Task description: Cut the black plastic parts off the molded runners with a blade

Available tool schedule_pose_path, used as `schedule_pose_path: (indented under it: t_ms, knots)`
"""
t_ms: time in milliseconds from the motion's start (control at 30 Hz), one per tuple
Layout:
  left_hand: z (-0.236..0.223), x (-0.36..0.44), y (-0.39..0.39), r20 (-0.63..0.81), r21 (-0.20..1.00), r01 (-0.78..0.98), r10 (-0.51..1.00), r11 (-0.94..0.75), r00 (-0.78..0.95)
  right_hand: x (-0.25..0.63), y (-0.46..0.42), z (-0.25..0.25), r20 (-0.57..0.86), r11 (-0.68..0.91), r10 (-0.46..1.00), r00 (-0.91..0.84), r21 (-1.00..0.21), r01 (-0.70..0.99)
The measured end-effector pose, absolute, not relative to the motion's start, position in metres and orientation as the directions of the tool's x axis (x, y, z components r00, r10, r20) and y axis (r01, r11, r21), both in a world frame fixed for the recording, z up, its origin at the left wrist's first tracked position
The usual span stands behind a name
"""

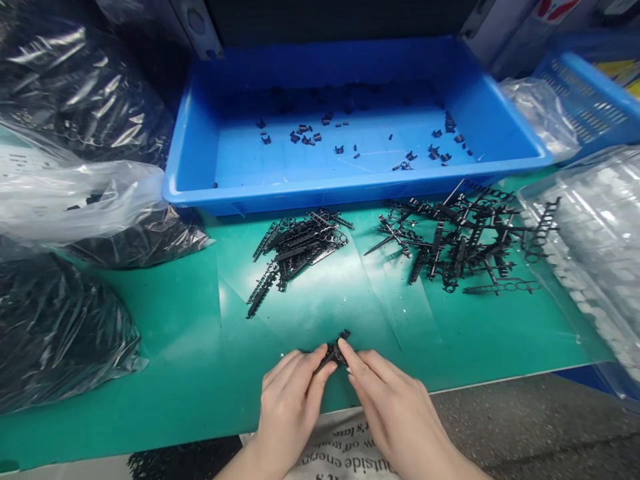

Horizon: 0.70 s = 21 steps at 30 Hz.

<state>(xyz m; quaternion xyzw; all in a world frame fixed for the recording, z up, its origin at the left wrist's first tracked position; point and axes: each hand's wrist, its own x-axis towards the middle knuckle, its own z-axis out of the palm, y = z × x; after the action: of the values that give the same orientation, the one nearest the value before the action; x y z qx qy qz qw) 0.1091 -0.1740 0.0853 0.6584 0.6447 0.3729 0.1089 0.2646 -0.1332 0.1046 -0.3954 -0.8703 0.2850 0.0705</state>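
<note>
Close to the table's front edge, my left hand (295, 390) pinches a small black plastic part (336, 352) between thumb and fingers. My right hand (385, 393) grips the same part from the other side, its fingertips pressed against it. The fingers cover much of the part, so its full shape is hidden. Beyond my hands lies a pile of black toothed plastic strips (300, 243). To the right spreads a looser heap of black branching plastic pieces (465, 233), some with rings.
A blue bin (320, 193) with several small black clips inside stands at the back of the green table (175, 347). Plastic bags of black parts (60, 327) crowd the left side. Clear plastic trays (595, 247) lie at the right, below a blue basket (590, 107).
</note>
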Motion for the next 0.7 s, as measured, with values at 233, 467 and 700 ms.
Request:
schedule_pose_path:
  t_ms: [233,467,700]
  knots:
    - [0.0849,0.1094,-0.1736,0.361,0.602,0.784,0.928,-0.151,-0.098,0.2682,-0.1284,0.1059,-0.089,0.545,0.670,-0.737,-0.615,0.570]
    - [0.0810,0.1100,-0.1760,0.337,0.605,0.786,0.935,-0.127,-0.108,0.2662,-0.1315,0.1036,-0.106,0.544,0.697,-0.709,-0.565,0.620]
    - [0.0823,0.1099,-0.1754,0.341,0.611,0.783,0.932,-0.120,-0.123,0.2658,-0.1351,0.1019,-0.109,0.543,0.724,-0.681,-0.519,0.660]
